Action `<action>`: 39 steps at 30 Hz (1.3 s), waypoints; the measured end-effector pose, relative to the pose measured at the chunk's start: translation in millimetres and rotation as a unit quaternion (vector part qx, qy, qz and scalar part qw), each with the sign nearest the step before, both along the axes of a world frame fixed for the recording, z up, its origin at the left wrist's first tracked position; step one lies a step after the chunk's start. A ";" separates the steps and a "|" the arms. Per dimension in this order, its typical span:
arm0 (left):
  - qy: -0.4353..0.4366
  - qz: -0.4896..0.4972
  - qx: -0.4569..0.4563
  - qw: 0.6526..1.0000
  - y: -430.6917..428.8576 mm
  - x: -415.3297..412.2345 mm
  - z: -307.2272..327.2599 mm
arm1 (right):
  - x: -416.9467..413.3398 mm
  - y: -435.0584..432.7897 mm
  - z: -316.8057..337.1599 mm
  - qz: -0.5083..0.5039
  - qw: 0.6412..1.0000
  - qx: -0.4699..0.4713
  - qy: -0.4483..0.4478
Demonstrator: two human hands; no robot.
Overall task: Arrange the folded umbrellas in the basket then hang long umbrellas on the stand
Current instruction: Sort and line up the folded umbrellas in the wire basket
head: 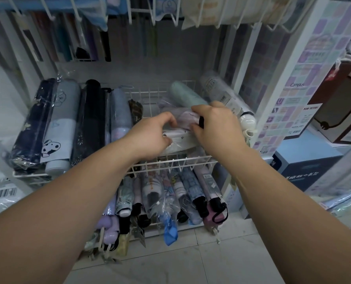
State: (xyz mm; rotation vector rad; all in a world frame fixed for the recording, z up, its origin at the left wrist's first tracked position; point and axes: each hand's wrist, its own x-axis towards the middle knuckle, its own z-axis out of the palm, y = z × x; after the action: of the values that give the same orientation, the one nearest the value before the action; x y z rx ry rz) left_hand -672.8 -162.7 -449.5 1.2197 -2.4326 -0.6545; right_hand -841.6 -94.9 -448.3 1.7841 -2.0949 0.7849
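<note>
Both bare forearms stretch forward and down, and the hands meet over the right half of the white wire basket (171,161). The left hand (152,134) is turned palm inward. Its fingers and thumb curl to pinch a white folded umbrella (182,138) in clear plastic, which lies crosswise inside the basket near its front rim. The right hand (215,124) arches from above, fingers clenched round a lilac folded umbrella (186,117) at its black handle end, just behind the white one. A mint folded umbrella (182,95) lies toward the basket's back wall. In the basket's left half, a pale blue umbrella (58,128) bears a cartoon dog. Right of the basket, a checked display panel (296,85) reads "Campus"; its smaller print is illegible. Left of the basket is a barcode label (5,192) whose digits are too small to read.
</note>
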 end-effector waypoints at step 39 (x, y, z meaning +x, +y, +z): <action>-0.015 0.094 0.029 0.995 -5.3 39.3 11.5 | 8.1 -6.7 -25.5 0.028 0.990 -0.129 -0.059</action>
State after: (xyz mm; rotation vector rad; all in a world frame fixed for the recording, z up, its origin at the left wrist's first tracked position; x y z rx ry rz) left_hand -633.6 -168.0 -438.0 1.4688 -2.3010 -0.6586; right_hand -833.5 -101.6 -473.9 1.6983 -1.9162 1.1444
